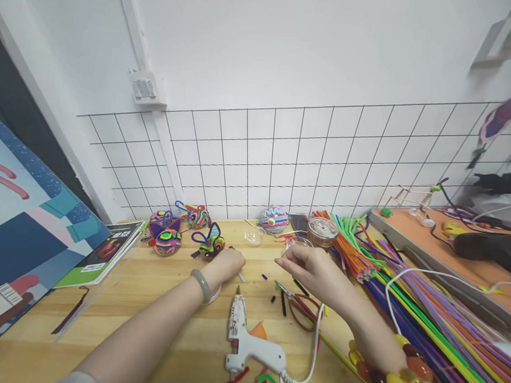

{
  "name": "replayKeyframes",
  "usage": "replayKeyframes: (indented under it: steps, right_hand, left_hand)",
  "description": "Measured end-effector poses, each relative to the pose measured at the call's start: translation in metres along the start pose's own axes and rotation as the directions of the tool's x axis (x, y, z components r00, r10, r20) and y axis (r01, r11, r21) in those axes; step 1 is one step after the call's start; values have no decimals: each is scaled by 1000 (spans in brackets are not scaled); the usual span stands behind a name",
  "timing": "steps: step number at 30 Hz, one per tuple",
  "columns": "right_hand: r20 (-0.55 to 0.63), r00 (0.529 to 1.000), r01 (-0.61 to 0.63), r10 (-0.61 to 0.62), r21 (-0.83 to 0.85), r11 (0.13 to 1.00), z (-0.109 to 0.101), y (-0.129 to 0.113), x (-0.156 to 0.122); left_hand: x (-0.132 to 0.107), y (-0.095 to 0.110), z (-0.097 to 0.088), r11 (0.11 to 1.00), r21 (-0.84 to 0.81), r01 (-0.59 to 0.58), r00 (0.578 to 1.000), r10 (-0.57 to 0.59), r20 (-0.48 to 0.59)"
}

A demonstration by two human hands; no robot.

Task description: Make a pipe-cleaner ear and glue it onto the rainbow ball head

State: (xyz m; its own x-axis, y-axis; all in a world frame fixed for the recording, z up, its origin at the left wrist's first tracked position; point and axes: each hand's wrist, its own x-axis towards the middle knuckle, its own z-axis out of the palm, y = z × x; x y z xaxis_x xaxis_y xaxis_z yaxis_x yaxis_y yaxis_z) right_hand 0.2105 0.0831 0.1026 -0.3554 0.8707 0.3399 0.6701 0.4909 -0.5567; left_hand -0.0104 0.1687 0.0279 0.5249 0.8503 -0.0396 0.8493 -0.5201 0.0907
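1. Both hands are out over the middle of the desk (142, 306), nearer the far edge than the near one.
2. Left hand (226, 265): curled shut, knuckles up, a green bangle (201, 285) on the wrist. A short blue stub (241, 277) pokes out at its fingertips (whether the fingers actually grip it, I cannot tell).
3. Right hand (315, 271): thumb and forefinger pinched narrow, pointing toward the left hand, the two hands near but apart. If there is something thin in that pinch, it is too small to make out. A bead bracelet (394, 370) rides the wrist.
4. Just near-side of the hands: a glue gun (245, 336) lying flat, its cord looping off to the right, and scissors (302, 303) beside it under the right hand. Cut bits (274, 298) are scattered between them.
5. Done, by my reading: four bright wound figures (167, 238) sit along the far edge, just beyond the left hand.
6. Left, by my reading: plenty. A big pile of pipe cleaners (406, 284) runs down the right edge unused, and a clear dish (255, 235) near the far edge looks empty.
7. A spool (321, 231) stands beyond the right hand; a booklet (106, 251) lies at the far left corner.
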Motion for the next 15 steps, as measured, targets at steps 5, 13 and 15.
replayKeyframes:
  steps: [5, 13, 15]
  right_hand:
    - [-22, 999, 29, -29, 19, 999, -4, -5, -2]
    - [-157, 985, 90, -77, 75, 993, -5, 3, 1]
    - [-199, 976, 121, -89, 153, 981, -5, -1, -2]
  left_hand:
    - [6, -1, 0, 998, -48, -37, 999, 38, 28]
    - [-25, 28, -57, 919, -357, -166, 960, 69, -270]
    - [-38, 46, -63, 860, -470, -197, 936, 23, -350]
